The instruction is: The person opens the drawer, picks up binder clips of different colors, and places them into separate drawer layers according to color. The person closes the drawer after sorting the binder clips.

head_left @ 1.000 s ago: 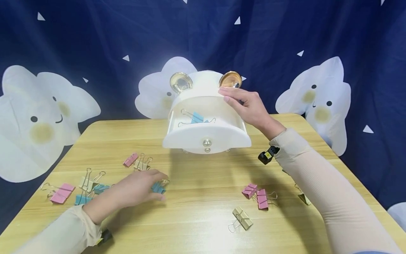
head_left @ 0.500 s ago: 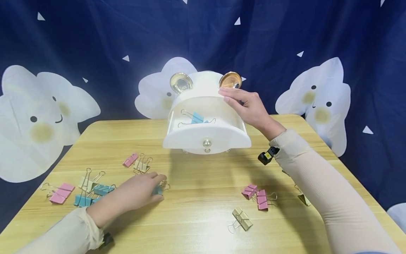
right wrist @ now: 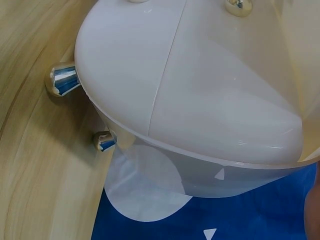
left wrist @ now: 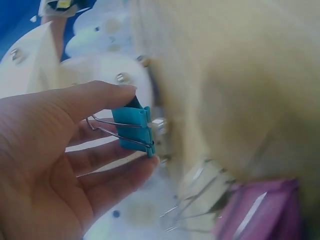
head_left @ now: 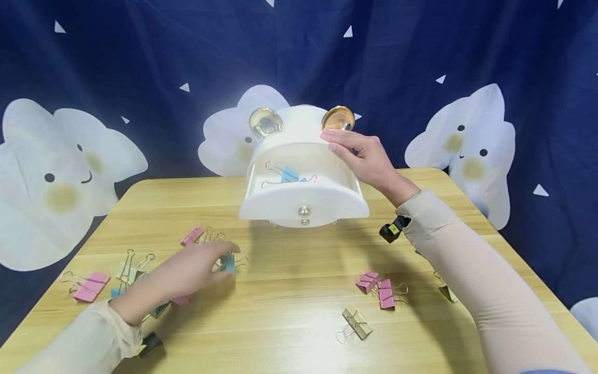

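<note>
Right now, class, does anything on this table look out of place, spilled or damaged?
The loose binder clips look untidy: they lie scattered left and right across the table, while a blue clip sits inside the white box. I see no obvious damage.

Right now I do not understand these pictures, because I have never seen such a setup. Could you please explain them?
There is no machine: a person works bare-handed. The wide picture comes from the person's head, looking forward and down; the two closer ones come from the wrists. The left hand pinches a teal binder clip, seen close from its wrist. The right hand rests on the upper edge of a white box, whose open drawer contains at least one light blue clip. More clips, pink, teal and yellowish, lie on the wooden table.
</note>
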`<state>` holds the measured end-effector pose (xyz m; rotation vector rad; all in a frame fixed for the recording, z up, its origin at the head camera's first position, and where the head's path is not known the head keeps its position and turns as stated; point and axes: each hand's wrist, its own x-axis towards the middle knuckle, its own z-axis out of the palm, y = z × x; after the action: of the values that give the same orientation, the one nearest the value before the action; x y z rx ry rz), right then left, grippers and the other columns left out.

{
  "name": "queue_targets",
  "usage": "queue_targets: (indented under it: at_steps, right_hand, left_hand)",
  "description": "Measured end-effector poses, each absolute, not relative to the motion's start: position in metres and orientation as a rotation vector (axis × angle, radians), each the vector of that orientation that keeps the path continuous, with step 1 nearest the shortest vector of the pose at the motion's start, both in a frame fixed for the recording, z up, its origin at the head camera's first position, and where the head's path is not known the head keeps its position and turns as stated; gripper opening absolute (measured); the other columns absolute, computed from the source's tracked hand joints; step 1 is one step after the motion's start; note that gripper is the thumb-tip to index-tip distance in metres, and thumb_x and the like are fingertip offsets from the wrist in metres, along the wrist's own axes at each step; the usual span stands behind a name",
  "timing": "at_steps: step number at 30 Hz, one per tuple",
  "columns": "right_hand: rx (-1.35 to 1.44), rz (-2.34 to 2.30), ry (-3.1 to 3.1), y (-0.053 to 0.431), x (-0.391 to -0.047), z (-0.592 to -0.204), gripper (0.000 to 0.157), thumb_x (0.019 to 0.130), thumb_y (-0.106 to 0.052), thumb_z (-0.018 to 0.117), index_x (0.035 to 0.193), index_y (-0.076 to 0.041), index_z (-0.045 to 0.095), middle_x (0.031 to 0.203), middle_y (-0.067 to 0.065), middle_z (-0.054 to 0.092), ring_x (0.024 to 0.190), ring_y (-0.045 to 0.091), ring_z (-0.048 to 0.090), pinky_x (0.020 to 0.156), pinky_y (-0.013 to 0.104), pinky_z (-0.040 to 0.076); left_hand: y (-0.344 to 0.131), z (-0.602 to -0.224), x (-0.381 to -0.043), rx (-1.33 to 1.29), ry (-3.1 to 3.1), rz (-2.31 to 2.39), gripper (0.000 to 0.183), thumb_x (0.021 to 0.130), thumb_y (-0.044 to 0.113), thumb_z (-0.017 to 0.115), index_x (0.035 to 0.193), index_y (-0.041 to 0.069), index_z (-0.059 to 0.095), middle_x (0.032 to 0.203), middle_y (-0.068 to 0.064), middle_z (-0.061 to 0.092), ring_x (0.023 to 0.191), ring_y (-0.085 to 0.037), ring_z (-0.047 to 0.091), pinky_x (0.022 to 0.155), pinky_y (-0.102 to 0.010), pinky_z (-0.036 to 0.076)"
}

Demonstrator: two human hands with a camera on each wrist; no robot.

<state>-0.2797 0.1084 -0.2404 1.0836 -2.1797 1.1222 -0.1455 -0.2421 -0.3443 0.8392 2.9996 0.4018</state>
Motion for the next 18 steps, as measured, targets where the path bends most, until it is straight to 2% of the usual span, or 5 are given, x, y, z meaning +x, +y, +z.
queue_targets:
  at_steps: [1,3,8,11,18]
  right_hand:
    - [1.087,1.120,-2.177,0.109,-0.280,-0.240,0.027,0.096,-0.004,0.062,0.122,0.000,0.067,0.126,0.013,0.064,0.126,0.022,0.054,0.103,0.029,0.043]
    - [1.087,1.118,-2.176,0.109,-0.279,-0.240,0.027,0.096,-0.004,0.062,0.122,0.000,0.067,0.126,0.013,0.064,0.126,0.022,0.054,0.103,0.028,0.043]
    - [1.080,1.118,-2.178,0.109,-0.278,-0.239,0.027,0.096,-0.005,0.062,0.122,0.000,0.067,0.125,0.013,0.064,0.126,0.022,0.054,0.103,0.028,0.043]
    - [1.075,1.122,-2.176,0.109,-0.278,-0.239,0.027,0.096,-0.005,0.062,0.122,0.000,0.067,0.125,0.012,0.065,0.125,0.022,0.054,0.102,0.029,0.044]
    - [1.079,1.127,-2.172,0.109,-0.279,-0.241,0.027,0.096,-0.005,0.062,0.122,0.000,0.067,0.126,0.013,0.064,0.126,0.022,0.054,0.103,0.029,0.043]
  left_hand:
    - [-0.243,-0.340,-0.146,0.836,3.015,0.407,0.046,0.085,0.023,0.077,0.124,0.005,0.061,0.118,-0.007,0.067,0.105,-0.025,0.065,0.094,-0.049,0.049]
    - [-0.245,-0.332,-0.146,0.835,3.034,0.421,0.047,0.085,0.024,0.077,0.125,0.006,0.061,0.115,-0.005,0.068,0.103,-0.024,0.066,0.093,-0.049,0.049]
    - [-0.250,-0.312,-0.146,0.855,3.103,0.445,0.047,0.085,0.026,0.078,0.126,0.010,0.061,0.110,-0.001,0.068,0.095,-0.020,0.066,0.081,-0.044,0.055]
    - [-0.253,-0.301,-0.145,0.825,3.135,0.484,0.048,0.085,0.026,0.077,0.127,0.010,0.060,0.115,-0.003,0.068,0.095,-0.022,0.066,0.080,-0.044,0.055]
    - [-0.256,-0.276,-0.147,0.777,3.205,0.565,0.048,0.085,0.026,0.078,0.126,0.010,0.062,0.112,-0.004,0.069,0.088,-0.022,0.067,0.073,-0.042,0.055]
